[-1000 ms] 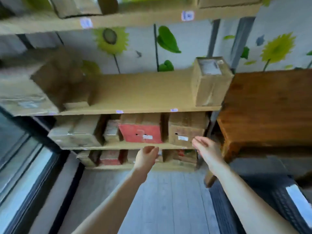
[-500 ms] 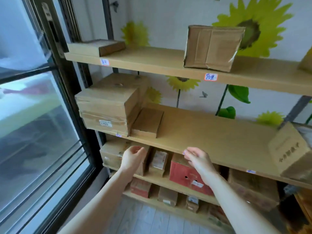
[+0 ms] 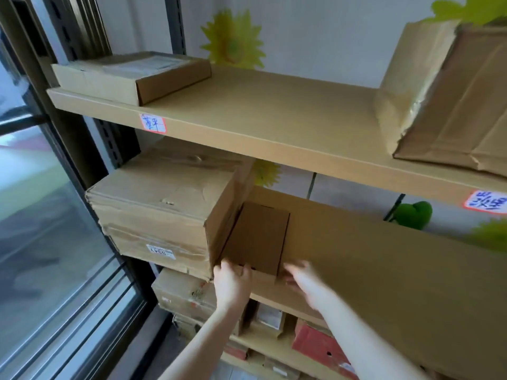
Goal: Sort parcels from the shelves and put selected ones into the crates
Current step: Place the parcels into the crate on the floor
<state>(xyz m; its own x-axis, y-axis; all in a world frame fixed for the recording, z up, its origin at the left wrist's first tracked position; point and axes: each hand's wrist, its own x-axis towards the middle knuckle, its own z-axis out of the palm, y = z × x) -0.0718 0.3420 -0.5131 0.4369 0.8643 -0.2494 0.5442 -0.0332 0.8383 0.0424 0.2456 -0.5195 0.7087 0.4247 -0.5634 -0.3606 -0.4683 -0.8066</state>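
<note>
Flat parcel (image 3: 256, 237) on the middle shelf (image 3: 384, 270), long axis pointing away — left hand (image 3: 232, 283) touches its near-left corner, grip unclear; right hand (image 3: 304, 281), fingers outstretched and empty, just beside the near-right corner.

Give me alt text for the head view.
The left hand and right hand are at the front edge of a small flat box on the middle shelf, beside a large taped carton. The shelf above holds a flat parcel and a crumpled package.
</note>
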